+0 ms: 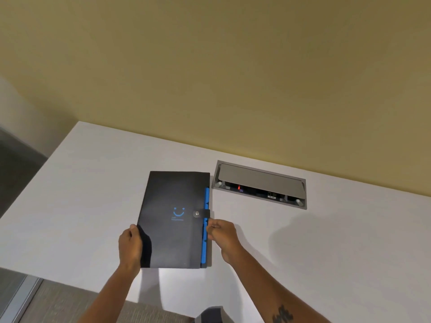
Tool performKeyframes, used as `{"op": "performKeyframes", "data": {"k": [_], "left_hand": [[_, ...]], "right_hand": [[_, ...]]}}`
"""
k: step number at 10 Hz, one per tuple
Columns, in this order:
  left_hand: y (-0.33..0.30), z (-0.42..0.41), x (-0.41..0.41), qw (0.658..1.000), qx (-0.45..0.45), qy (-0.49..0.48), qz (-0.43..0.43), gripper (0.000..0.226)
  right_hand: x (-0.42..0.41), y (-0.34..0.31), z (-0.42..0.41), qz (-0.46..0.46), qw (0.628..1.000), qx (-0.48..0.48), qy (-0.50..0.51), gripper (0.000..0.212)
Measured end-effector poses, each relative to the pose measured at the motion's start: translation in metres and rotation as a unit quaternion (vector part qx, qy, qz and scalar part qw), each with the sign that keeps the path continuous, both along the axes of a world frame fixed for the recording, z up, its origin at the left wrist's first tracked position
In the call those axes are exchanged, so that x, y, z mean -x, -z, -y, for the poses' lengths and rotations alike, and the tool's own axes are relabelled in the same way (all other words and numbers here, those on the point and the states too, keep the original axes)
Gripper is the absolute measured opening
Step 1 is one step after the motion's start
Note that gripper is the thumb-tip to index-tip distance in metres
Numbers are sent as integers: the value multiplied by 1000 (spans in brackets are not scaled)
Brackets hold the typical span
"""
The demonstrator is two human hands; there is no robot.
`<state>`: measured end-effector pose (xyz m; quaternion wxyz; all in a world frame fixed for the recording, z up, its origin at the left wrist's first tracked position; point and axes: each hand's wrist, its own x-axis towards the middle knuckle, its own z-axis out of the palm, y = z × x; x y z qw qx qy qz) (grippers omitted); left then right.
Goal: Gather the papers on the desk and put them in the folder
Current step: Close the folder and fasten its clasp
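A black folder [172,206] with a blue smiley print lies closed on the white desk [70,206]. Its strap is fastened by a metal snap [197,214], and blue tabs [206,199] stick out along its right edge. My left hand [129,245] grips the folder's lower left edge, thumb on the cover. My right hand [222,234] is at the right edge just below the strap, fingers curled against the blue tabs. No loose papers are visible on the desk.
A grey recessed power and cable box [260,184] with its lid up sits in the desk right of the folder, near the yellow wall [210,66]. The desk's left edge drops to grey floor [16,164]. A dark object [213,314] shows at the bottom.
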<state>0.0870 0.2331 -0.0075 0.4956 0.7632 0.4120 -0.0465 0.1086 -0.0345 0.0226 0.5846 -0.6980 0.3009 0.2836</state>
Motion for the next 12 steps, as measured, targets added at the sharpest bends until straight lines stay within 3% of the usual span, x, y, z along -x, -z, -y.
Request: {"op": "performKeyframes", "data": {"k": [2, 3, 4, 5, 9, 11, 12], "left_hand": [[6, -23, -71, 1000, -16, 24, 13, 54], [11, -23, -101, 999, -22, 46, 17, 55], [18, -20, -123, 997, -34, 68, 10, 54], [19, -14, -138, 995, -68, 78, 1, 51], [14, -4, -163, 985, -115, 126, 9, 43], [10, -7, -156, 976, -143, 164, 18, 35], [9, -4, -140, 970, -176, 166, -6, 45]], "right_hand": [[-61, 2, -26, -12, 999, -8, 32, 30], [-82, 16, -26, -7, 999, -7, 51, 15], [-94, 26, -25, -21, 997, -11, 70, 41], [-100, 30, -23, -20, 997, -13, 80, 49], [-111, 32, -17, 32, 998, -1, 57, 46], [-96, 33, -7, 42, 998, 37, 0, 41], [-72, 35, 8, 42, 996, 63, -36, 37]]}}
